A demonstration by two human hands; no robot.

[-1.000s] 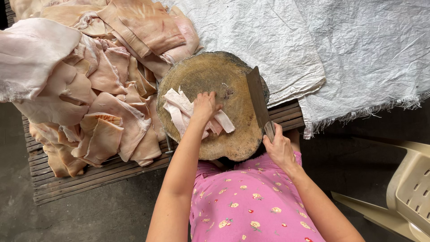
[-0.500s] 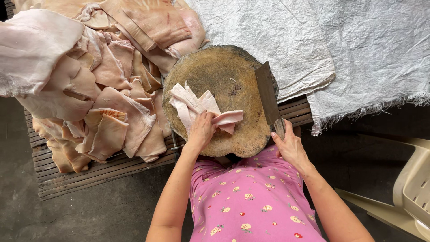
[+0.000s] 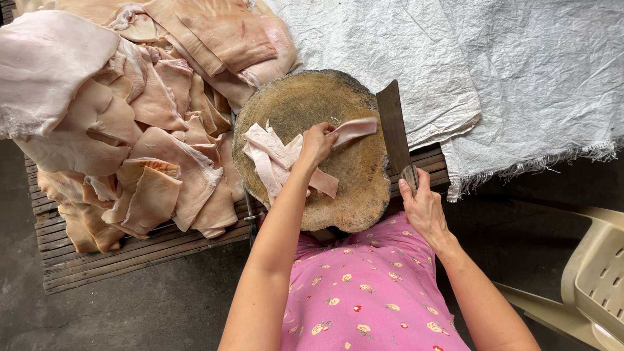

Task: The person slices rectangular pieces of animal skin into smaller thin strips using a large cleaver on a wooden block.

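A round, worn wooden chopping block [image 3: 331, 97] stands on a slatted wooden platform [image 3: 130, 253]. Several pale strips of pork skin [image 3: 270, 153] lie on its left half. My left hand [image 3: 316, 143] pinches one strip [image 3: 354, 129] and holds it stretched toward the right across the block. My right hand [image 3: 422, 205] grips the handle of a cleaver [image 3: 392, 123]. Its wide blade lies along the block's right edge, close to the end of the held strip.
A big heap of pale pork skin sheets [image 3: 130, 97] covers the platform to the left of the block. White woven sacking [image 3: 494, 65] is spread behind and to the right. A beige plastic chair [image 3: 595, 273] stands at the lower right on the concrete floor.
My left hand has lifted one strip out of the pile and drawn it rightward across the block toward the cleaver. My right hand stays on the cleaver handle.
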